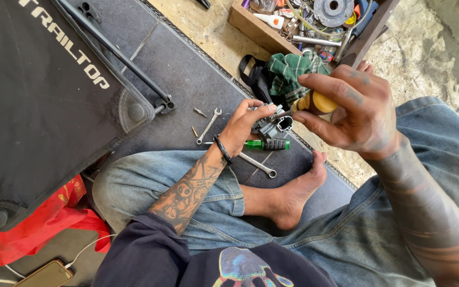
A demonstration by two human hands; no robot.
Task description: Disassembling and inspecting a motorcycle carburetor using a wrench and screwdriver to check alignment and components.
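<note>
— Head view: what is in the hands?

— One small grey metal engine part (273, 125), gripped by the left hand (243, 127) above the lap. The right hand (354, 109) is clenched on the yellow handle of one screwdriver (314, 102), its tip set against that part.

— And loose tools, counted?

— Two spanners: one small (209, 126) on the mat, one longer (257, 165) partly hidden behind the left wrist. One green-handled screwdriver (266, 144) lies just below the part. Two little bits, screws or the like (200, 112), lie beside the small spanner; too small to tell.

— Around them?

— One green checked cloth (290, 69) behind the hands, one wooden box (261, 32) of mixed tools beyond it, a red bag (38, 223) and a phone (46, 273) at lower left. A bare foot (293, 194) rests between the knees.

— Surface?

— A dark rubber mat (187, 69) on rough concrete floor (426, 48).
</note>
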